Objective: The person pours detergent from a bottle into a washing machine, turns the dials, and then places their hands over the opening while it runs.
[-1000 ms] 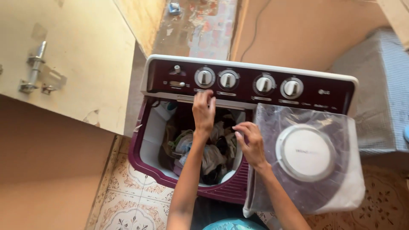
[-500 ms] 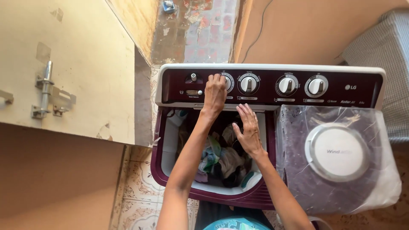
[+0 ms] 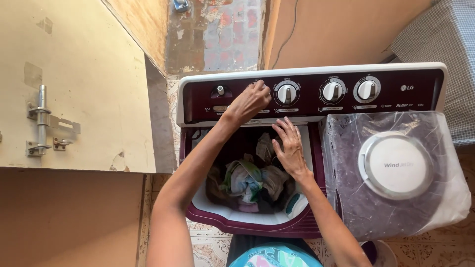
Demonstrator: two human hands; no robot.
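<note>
while the left hand [image 3: 251,101] grips a dial [image 3: 257,89] on the washing machine [image 3: 316,99], the open right hand [image 3: 289,148] rests over the laundry [image 3: 247,180] in the tub; it could catch there should the tub spin.

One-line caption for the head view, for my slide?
Left hand grips a control dial; right hand hovers over laundry.

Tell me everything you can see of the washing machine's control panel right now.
The control panel is a dark maroon strip with a white top edge, running across the back of the machine above the open tub. It carries a small dark knob at its left end and three round silver dials to the right. The left hand rests on it where a fourth dial would sit, covering that spot. The right hand hovers below, over the clothes, apart from the panel.
</note>
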